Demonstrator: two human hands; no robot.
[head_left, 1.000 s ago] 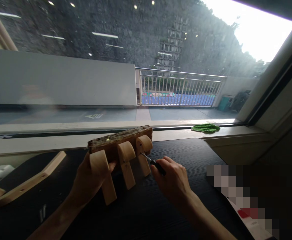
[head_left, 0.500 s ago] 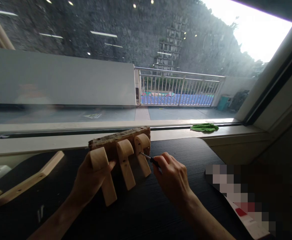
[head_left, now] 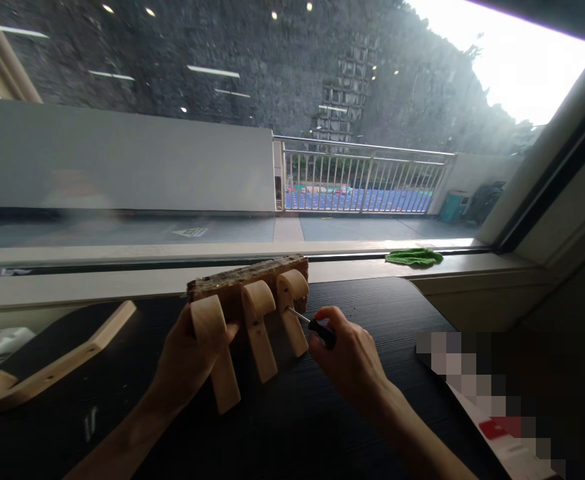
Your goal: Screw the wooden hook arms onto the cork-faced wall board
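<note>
Right fingers (head_left: 341, 315) pinch a black-handled screwdriver (head_left: 322, 332), slim metal shaft meeting the rightmost of three smooth, curled wooden hooks (head_left: 295, 332); left fingers (head_left: 232, 331) clasp their rough-topped brown board (head_left: 249, 277) over the black, grained bench (head_left: 372, 300).

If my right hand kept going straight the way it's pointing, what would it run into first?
Most likely the rightmost wooden hook: the screwdriver in your right hand points at it, its tip apparently touching, though exact depth is unclear.
</note>
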